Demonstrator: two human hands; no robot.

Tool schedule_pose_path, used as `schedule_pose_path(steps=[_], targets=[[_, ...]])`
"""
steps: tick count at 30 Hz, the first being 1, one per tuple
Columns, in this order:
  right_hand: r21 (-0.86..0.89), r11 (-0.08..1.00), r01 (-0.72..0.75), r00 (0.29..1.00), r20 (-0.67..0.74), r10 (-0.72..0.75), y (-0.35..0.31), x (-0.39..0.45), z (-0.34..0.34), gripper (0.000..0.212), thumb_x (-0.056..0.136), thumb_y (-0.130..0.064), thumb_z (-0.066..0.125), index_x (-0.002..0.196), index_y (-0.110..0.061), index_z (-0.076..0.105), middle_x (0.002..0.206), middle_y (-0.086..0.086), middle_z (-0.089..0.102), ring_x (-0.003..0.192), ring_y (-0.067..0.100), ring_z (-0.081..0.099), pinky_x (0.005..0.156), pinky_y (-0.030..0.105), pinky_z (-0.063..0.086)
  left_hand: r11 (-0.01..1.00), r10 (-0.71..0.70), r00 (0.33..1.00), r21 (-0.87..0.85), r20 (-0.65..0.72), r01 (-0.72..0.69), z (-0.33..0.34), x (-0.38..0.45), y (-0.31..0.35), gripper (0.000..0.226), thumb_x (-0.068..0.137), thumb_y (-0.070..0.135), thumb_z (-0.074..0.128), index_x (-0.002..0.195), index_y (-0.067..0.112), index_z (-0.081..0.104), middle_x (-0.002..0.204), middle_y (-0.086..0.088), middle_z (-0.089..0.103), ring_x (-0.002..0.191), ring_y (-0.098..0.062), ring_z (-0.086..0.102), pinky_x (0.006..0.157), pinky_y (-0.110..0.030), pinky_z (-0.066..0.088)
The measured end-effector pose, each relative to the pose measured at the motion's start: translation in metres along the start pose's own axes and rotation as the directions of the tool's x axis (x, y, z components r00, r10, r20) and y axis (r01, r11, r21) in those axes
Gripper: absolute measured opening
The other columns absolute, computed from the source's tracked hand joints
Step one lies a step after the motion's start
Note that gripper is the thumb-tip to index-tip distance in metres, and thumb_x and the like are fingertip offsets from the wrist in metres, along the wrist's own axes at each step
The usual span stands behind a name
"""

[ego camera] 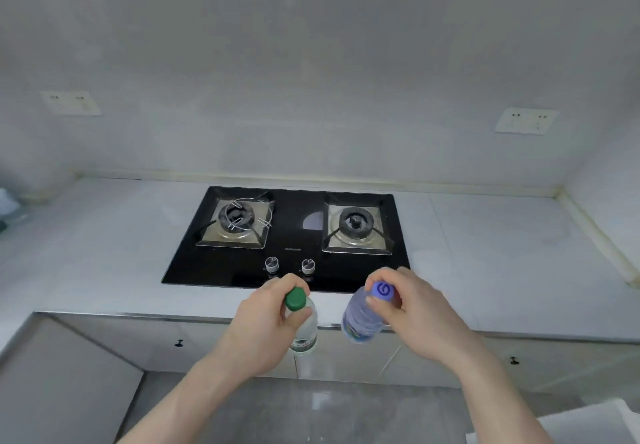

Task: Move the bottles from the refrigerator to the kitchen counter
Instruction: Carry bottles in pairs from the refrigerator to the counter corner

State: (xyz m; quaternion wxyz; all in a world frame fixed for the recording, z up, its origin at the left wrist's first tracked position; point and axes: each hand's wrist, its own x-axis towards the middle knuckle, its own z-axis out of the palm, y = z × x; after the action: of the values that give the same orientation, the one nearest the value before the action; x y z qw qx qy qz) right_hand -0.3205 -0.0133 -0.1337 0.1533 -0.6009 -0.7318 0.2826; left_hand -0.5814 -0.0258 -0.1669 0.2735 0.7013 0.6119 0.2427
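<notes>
Left hand [266, 319] gripping green-capped bottle [304, 326], right hand [412, 308] gripping blue-capped bottle [363, 315]

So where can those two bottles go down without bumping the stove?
Bare counter lies left of the black stove, and more lies right of it, out to the corner wall. The front strip by the knobs is tight. The left hand holds the green-capped bottle, the right hand the blue-capped bottle.
</notes>
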Motion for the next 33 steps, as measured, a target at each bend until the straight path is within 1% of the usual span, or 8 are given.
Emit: schedule_pose_path(steps=[8, 11, 16, 19, 21, 25, 30, 33], targets=[[-0.045, 0.981, 0.187, 0.974, 0.137, -0.18, -0.12, 0.068, 0.081, 0.005, 0.101, -0.042, 0.059, 0.104, -0.044, 0.056, 0.1, -0.014, 0.056, 0.086, 0.008, 0.06, 0.077, 0.025, 0.052, 0.992, -0.121, 0.979, -0.002, -0.163, 0.123, -0.09, -0.042, -0.101, 0.02, 0.094, 0.032, 0.068, 0.099, 0.042, 0.051, 0.087, 0.014, 0.055, 0.078, -0.009, 0.052, 0.066, -0.019, 0.04], [-0.04, 0.965, 0.26, 0.948, 0.2, -0.247, -0.158, 0.089, 0.106, 0.004, 0.102, -0.042, 0.059, 0.103, -0.044, 0.056, 0.1, -0.013, 0.055, 0.085, 0.008, 0.06, 0.073, 0.021, 0.048, 0.983, -0.182, 0.959, -0.004, -0.217, 0.186, -0.116, -0.058, -0.131, 0.018, 0.095, 0.033, 0.066, 0.1, 0.041, 0.051, 0.089, 0.014, 0.055, 0.078, -0.01, 0.051, 0.068, -0.019, 0.042], [-0.018, 0.931, 0.365, 0.887, 0.312, -0.341, -0.218, 0.129, 0.145, 0.006, 0.102, -0.04, 0.059, 0.104, -0.045, 0.055, 0.104, -0.017, 0.055, 0.086, 0.004, 0.061, 0.069, 0.016, 0.043, 0.95, -0.302, 0.896, -0.027, -0.324, 0.311, -0.154, -0.083, -0.175, 0.016, 0.095, 0.036, 0.064, 0.103, 0.041, 0.051, 0.089, 0.013, 0.056, 0.076, -0.011, 0.053, 0.07, -0.023, 0.046], [0.002, 0.903, 0.429, 0.834, 0.382, -0.397, -0.254, 0.152, 0.168, 0.005, 0.102, -0.039, 0.059, 0.106, -0.042, 0.057, 0.106, -0.017, 0.055, 0.086, -0.001, 0.061, 0.063, 0.012, 0.046, 0.926, -0.365, 0.852, -0.051, -0.375, 0.374, -0.174, -0.095, -0.2, 0.016, 0.095, 0.034, 0.064, 0.104, 0.041, 0.053, 0.092, 0.017, 0.057, 0.08, -0.009, 0.053, 0.071, -0.023, 0.045], [0.014, 0.885, 0.465, 0.799, 0.423, -0.427, -0.274, 0.169, 0.185, 0.005, 0.102, -0.039, 0.06, 0.107, -0.041, 0.058, 0.105, -0.016, 0.055, 0.085, -0.003, 0.06, 0.067, 0.009, 0.047, 0.905, -0.41, 0.822, -0.061, -0.394, 0.422, -0.186, -0.1, -0.216, 0.016, 0.095, 0.033, 0.064, 0.103, 0.041, 0.052, 0.092, 0.018, 0.056, 0.083, -0.009, 0.053, 0.069, -0.018, 0.041], [0.043, 0.857, 0.513, 0.746, 0.471, -0.47, -0.311, 0.208, 0.223, 0.004, 0.101, -0.041, 0.06, 0.105, -0.041, 0.058, 0.102, -0.016, 0.055, 0.084, 0.0, 0.06, 0.067, 0.015, 0.044, 0.867, -0.474, 0.769, -0.074, -0.43, 0.493, -0.212, -0.098, -0.25, 0.019, 0.094, 0.033, 0.065, 0.103, 0.044, 0.051, 0.091, 0.02, 0.054, 0.083, -0.006, 0.053, 0.068, -0.016, 0.038], [0.085, 0.816, 0.572, 0.686, 0.496, -0.533, -0.362, 0.265, 0.258, 0.009, 0.099, -0.046, 0.061, 0.106, -0.041, 0.057, 0.103, -0.015, 0.056, 0.087, 0.004, 0.061, 0.072, 0.016, 0.044, 0.819, -0.529, 0.711, -0.061, -0.464, 0.57, -0.259, -0.081, -0.293, 0.019, 0.094, 0.034, 0.066, 0.104, 0.042, 0.052, 0.09, 0.022, 0.053, 0.081, -0.006, 0.053, 0.067, -0.016, 0.037], [0.099, 0.791, 0.604, 0.66, 0.494, -0.566, -0.387, 0.298, 0.27, 0.01, 0.099, -0.047, 0.061, 0.105, -0.04, 0.057, 0.103, -0.014, 0.057, 0.088, 0.005, 0.06, 0.076, 0.018, 0.046, 0.805, -0.535, 0.688, -0.048, -0.49, 0.592, -0.286, -0.067, -0.315, 0.018, 0.095, 0.035, 0.065, 0.106, 0.041, 0.052, 0.09, 0.018, 0.054, 0.081, -0.01, 0.053, 0.067, -0.019, 0.037]])
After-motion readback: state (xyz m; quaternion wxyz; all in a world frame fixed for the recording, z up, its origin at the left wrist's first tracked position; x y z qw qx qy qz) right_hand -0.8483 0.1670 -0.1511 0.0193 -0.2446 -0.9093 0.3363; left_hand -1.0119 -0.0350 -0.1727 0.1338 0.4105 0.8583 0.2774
